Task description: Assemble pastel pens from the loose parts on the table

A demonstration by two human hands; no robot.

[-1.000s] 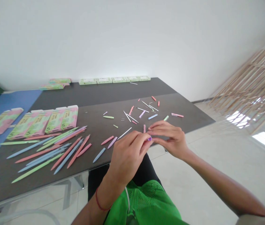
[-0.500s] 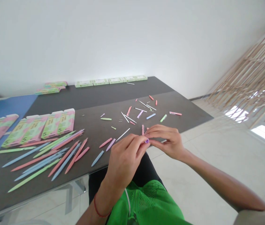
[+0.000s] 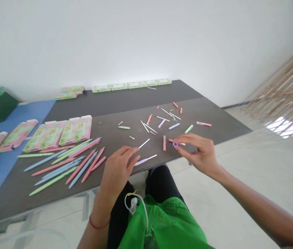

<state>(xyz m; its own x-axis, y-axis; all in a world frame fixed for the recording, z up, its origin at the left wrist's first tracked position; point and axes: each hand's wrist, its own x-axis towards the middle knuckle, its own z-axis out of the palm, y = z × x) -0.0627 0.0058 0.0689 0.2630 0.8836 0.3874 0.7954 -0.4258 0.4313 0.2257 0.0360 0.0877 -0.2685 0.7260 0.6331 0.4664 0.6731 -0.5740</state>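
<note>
My left hand (image 3: 117,169) is over the near edge of the dark table (image 3: 115,103). Its thumb and fingers pinch the end of a purple pen barrel (image 3: 141,161) with a white refill sticking out to the right. My right hand (image 3: 200,155) is a little to the right, also above the table's near edge. Its fingertips are closed on a small purple pen piece (image 3: 175,144). A pink pen part (image 3: 164,143) lies on the table between the two hands. Several loose refills, caps and short barrels (image 3: 162,121) are scattered just beyond them.
A heap of pink, blue and green pens (image 3: 65,162) lies left of my left hand. Behind it are flat pink-and-green cartons (image 3: 58,133). Green boxes (image 3: 130,85) line the far edge. A blue mat (image 3: 14,114) covers the left. A wooden rack (image 3: 286,86) stands at right.
My hands, joined around the purple piece before, have drawn apart. The left now has the barrel with the refill, the right has the small purple piece further right. The view has shifted slightly.
</note>
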